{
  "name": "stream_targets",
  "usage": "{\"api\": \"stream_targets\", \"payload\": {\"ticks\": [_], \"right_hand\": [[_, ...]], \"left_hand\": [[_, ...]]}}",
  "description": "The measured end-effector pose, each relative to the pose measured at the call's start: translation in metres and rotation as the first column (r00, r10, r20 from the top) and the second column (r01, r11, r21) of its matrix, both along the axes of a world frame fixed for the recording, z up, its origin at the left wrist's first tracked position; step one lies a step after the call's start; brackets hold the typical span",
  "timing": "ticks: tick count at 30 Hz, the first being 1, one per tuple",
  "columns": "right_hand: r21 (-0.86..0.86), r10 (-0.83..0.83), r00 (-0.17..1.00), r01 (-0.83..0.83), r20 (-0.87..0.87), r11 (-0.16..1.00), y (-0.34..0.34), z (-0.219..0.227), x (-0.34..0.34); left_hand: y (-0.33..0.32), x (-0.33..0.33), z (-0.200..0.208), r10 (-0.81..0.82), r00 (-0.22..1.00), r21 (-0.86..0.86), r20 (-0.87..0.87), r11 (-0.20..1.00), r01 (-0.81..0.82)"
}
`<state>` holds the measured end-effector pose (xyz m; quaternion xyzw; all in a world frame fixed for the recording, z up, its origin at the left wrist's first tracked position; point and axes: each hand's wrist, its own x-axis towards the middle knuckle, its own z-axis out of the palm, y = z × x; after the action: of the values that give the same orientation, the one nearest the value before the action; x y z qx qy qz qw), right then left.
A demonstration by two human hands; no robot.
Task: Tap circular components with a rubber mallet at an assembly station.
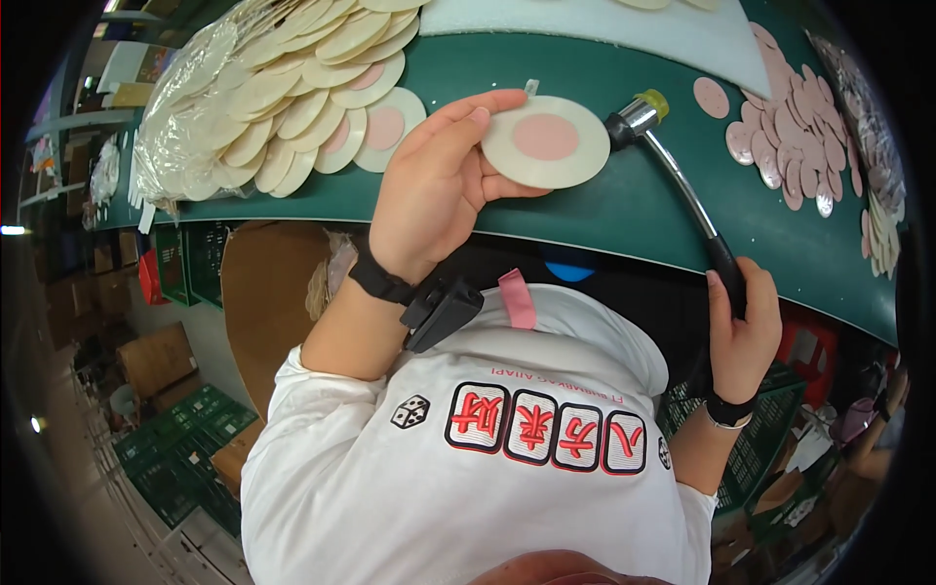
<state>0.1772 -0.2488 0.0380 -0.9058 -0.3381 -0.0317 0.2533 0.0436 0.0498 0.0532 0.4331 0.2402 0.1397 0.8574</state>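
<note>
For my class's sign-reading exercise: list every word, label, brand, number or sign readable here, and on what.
White shirt: four red characters in black-edged tiles, not copied out.
Same shirt: small red lettering, not copied out.
Cream disc in the left hand and hammer in the right hand: no lettering seen.
Background: any marks too small or blurred to read.

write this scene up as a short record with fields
left hand: holds a cream disc with pink centre
right hand: grips a hammer by its black handle
hammer head: at the held disc's right edge, contact unclear
table: green
table left: piled cream discs
table right: loose pink discs
</note>
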Motion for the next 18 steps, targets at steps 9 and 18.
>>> {"api": "stream_targets", "payload": {"ticks": [9,18], "right_hand": [[0.025,0.018,0.999,-0.017,-0.049,1.0,-0.004,-0.001,0.004],[0.076,0.023,1.0,-0.021,-0.018,0.997,-0.003,0.001,0.003]], "left_hand": [[0.055,0.06,0.043,-0.143,0.989,0.809,-0.042,0.577,0.118],[0.123,0.239,0.007,-0.077,0.985,0.501,-0.152,0.853,0.144]]}}
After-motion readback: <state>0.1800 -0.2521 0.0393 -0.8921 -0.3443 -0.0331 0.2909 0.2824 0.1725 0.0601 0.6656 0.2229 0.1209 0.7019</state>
